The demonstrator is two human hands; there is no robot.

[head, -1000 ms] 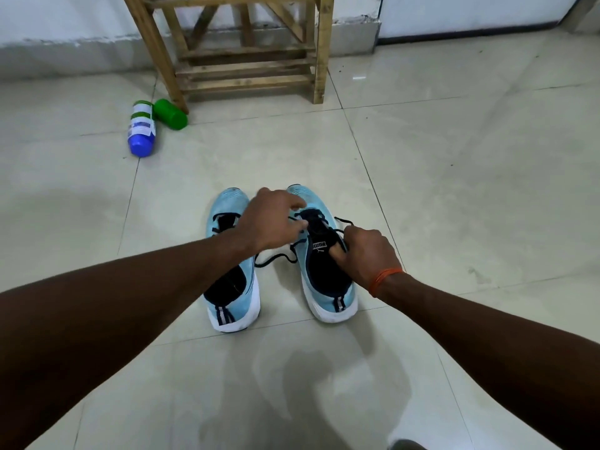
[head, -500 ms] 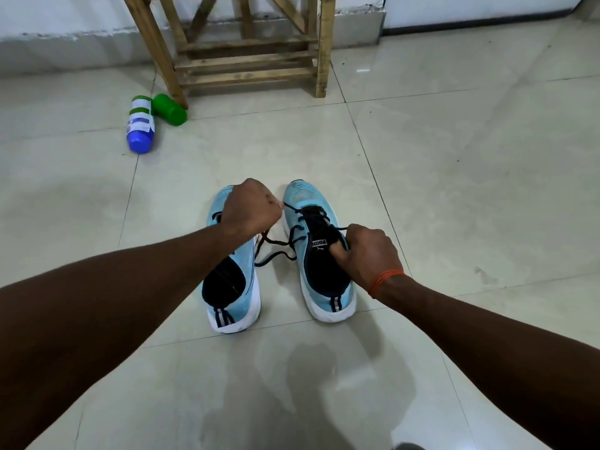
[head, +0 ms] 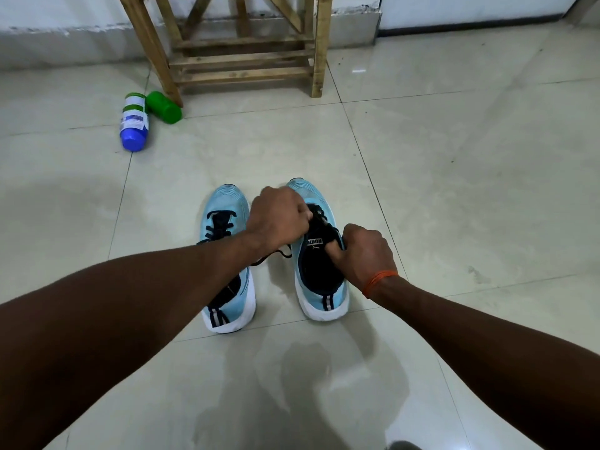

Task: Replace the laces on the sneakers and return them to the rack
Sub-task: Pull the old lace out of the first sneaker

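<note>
Left grip [head: 279, 219] pinches the black lace [head: 320, 216]; right grip [head: 363, 254] clasps the sneaker tongue [head: 315, 241].

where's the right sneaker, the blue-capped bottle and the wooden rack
right sneaker [head: 316, 271], head view, dark lining of its opening
blue-capped bottle [head: 133, 120], head view, white label
wooden rack [head: 243, 73], head view, lowest front slat

Glossy pale tile floor [head: 454, 190] all round, thin dark grout lines crossing it, soft shadows pooling at the bottom edge. Up at the back, a white wall [head: 48, 14] with a scuffed grey base. A wooden rack [head: 240, 60] stands against it, low slats showing. By its left leg lie a blue bottle [head: 133, 125] and a green bottle [head: 164, 107]. A small glint of light shows right of the rack.
</note>
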